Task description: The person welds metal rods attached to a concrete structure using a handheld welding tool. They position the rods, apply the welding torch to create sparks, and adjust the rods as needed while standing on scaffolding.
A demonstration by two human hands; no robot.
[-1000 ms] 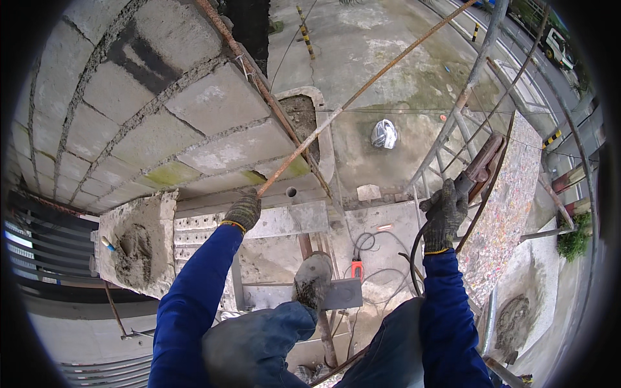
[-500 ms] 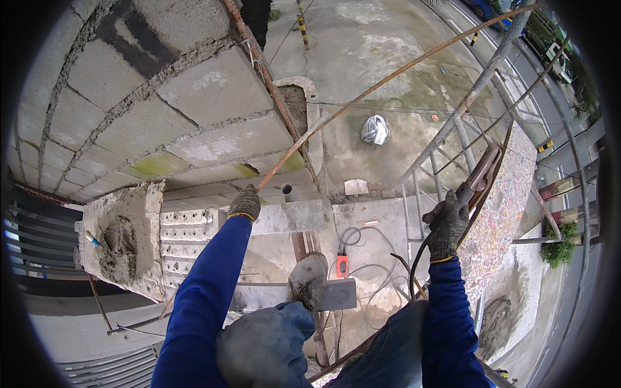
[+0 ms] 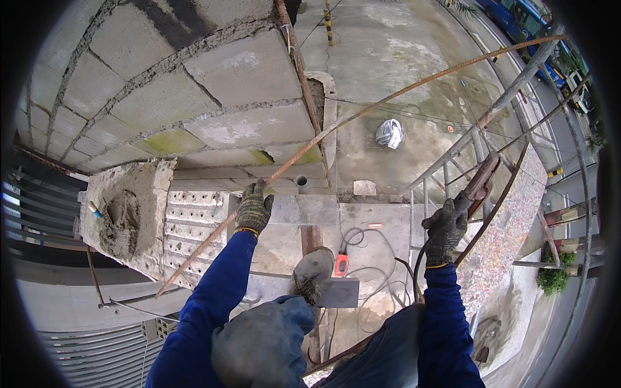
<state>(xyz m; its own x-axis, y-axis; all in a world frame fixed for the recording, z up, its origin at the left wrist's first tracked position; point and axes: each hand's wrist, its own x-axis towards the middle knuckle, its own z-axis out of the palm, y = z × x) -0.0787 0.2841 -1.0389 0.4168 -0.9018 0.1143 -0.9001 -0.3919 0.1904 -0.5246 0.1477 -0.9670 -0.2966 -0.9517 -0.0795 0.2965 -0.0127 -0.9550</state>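
Note:
My left hand (image 3: 253, 208), in a dark knit glove, has its fingers over a long rusty rebar (image 3: 362, 111), curled loosely round it. The rod slants from the lower left beside my forearm up across the view to the upper right. My right gloved hand (image 3: 445, 233) is closed on a corded tool (image 3: 477, 183) with a grimy brownish body and a dark cable, held beside the metal scaffold frames and above a long speckled board (image 3: 495, 258). My left boot (image 3: 314, 268) rests near a grey plank (image 3: 339, 292), partly behind my knee.
A block wall (image 3: 239, 126) fills the upper left. A mortar-covered board (image 3: 126, 213) and perforated blocks (image 3: 187, 226) lie left. A red device (image 3: 341, 265) with looped cables is below me. Scaffold tubes (image 3: 511, 94) rise right, with a plastic bag (image 3: 389, 134) and street vehicles (image 3: 517, 32) beyond.
The rebar now shows below my left hand toward the lower left, and my left hand has moved right and up along it. The view has shifted slightly; my right hand still holds the tool.

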